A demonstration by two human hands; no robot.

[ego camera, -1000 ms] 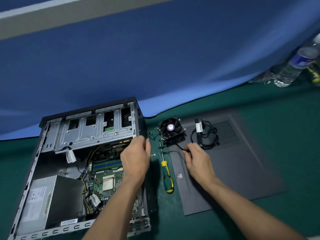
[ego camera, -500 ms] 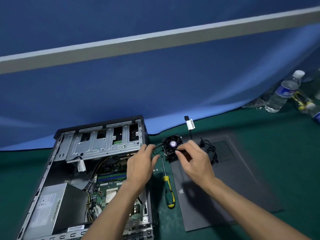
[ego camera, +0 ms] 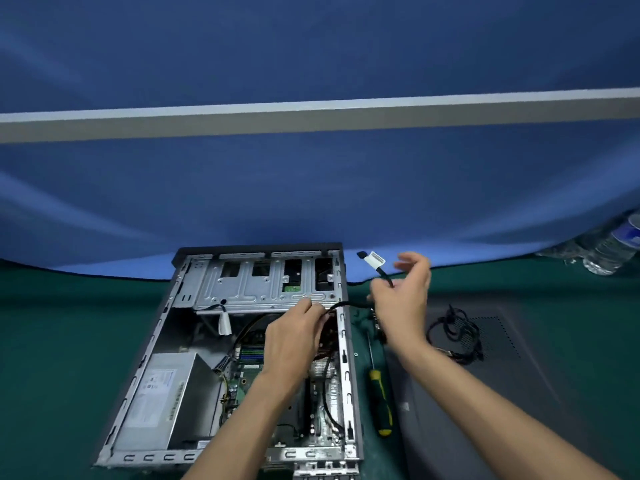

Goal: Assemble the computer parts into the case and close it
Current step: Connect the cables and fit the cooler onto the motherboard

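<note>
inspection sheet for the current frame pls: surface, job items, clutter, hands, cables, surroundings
Surface: green mat over the table.
Job's things: open case lying flat, power supply and motherboard inside; side panel flat to its right; screwdriver between case and panel.
Clutter: water bottle at far right.
Hands: left hand over the case, pinching the black cable; right hand raised, holding the same cable near its tagged connector.
Cables: loose coiled cable on the panel; wiring inside the case.
Surroundings: blue backdrop with a grey band.
</note>
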